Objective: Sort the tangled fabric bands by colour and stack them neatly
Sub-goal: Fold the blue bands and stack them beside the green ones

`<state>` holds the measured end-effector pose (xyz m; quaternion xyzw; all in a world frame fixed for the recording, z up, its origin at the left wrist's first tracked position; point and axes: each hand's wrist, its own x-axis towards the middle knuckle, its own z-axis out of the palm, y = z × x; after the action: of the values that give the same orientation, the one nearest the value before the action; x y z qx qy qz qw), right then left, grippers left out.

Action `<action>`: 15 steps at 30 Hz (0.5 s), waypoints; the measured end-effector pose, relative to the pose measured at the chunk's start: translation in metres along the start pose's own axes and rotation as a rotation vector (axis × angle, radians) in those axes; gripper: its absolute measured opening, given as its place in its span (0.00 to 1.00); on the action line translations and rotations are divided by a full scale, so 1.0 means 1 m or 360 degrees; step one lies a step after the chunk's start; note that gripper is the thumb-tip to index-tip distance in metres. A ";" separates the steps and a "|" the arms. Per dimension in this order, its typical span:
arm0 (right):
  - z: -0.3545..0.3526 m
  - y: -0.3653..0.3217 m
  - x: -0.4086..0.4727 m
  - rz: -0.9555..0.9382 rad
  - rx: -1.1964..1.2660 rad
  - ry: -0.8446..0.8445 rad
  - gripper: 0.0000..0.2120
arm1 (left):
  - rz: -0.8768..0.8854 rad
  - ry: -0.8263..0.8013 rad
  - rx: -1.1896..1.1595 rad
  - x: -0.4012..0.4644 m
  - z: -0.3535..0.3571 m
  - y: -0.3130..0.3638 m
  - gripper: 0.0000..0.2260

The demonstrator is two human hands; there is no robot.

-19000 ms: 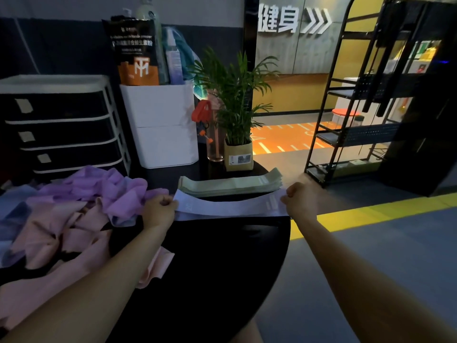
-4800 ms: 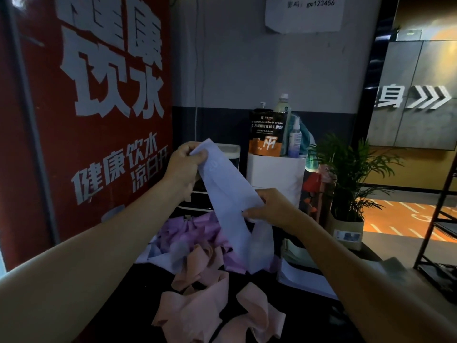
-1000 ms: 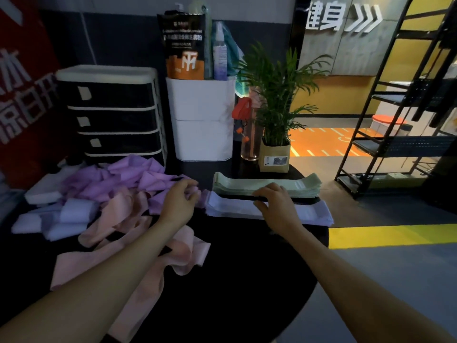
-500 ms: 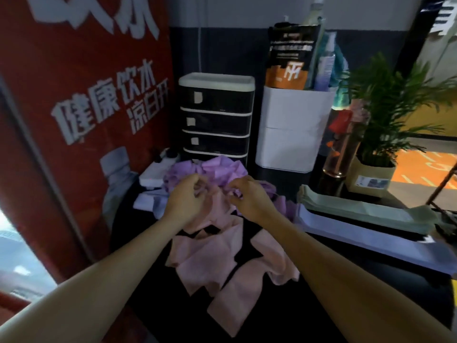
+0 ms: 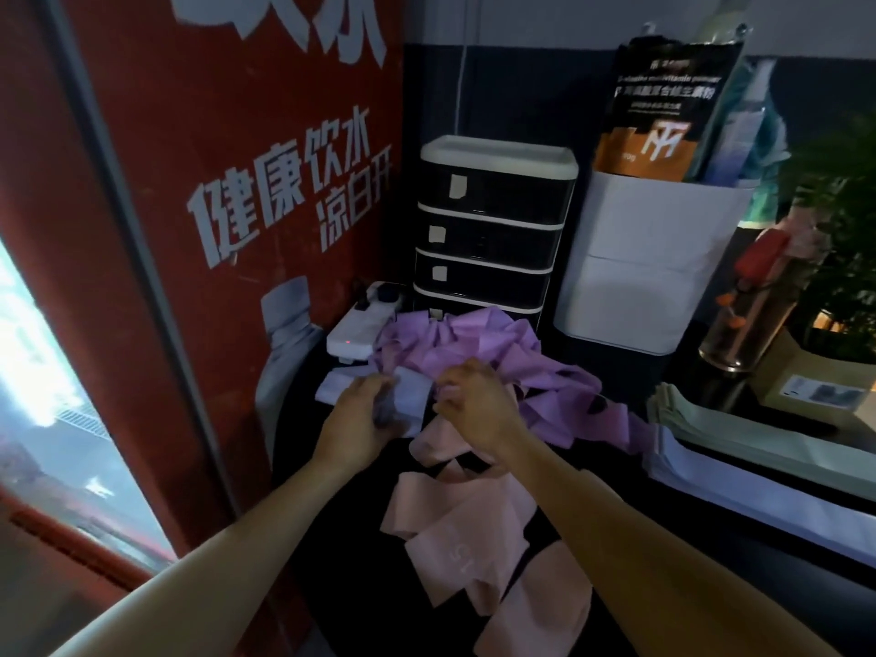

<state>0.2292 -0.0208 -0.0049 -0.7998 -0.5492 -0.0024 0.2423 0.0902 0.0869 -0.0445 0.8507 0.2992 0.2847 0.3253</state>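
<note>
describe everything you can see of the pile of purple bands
The purple bands are a crumpled, tangled heap of soft, matte lilac fabric strips, unsorted. They lie on the dark table in front of the black drawer unit, hiding its lowest drawer. Their near edge overlaps the pink bands. The right hand reaches into the near edge, fingers curled in the folds.

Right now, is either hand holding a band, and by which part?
The left hand grips a pale lavender band at its bunched left end. The right hand touches it; its grip is unclear.

Matt cloth bands (image 5: 479, 528) lie on a smooth, dark table (image 5: 711, 552).
</note>
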 end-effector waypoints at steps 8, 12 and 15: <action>-0.006 0.012 -0.009 -0.0029 -0.0023 0.0027 0.07 | 0.0074 -0.0047 0.0016 -0.001 0.011 0.001 0.14; -0.016 0.012 -0.014 -0.0030 -0.0008 0.0024 0.11 | -0.0013 0.0015 0.0009 0.000 0.009 0.009 0.07; -0.025 0.013 -0.015 0.0026 0.0001 0.0027 0.13 | -0.0011 0.0146 -0.0107 0.005 0.002 0.020 0.02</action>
<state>0.2411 -0.0476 0.0080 -0.8042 -0.5405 -0.0069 0.2470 0.1013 0.0773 -0.0294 0.8242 0.3072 0.3322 0.3405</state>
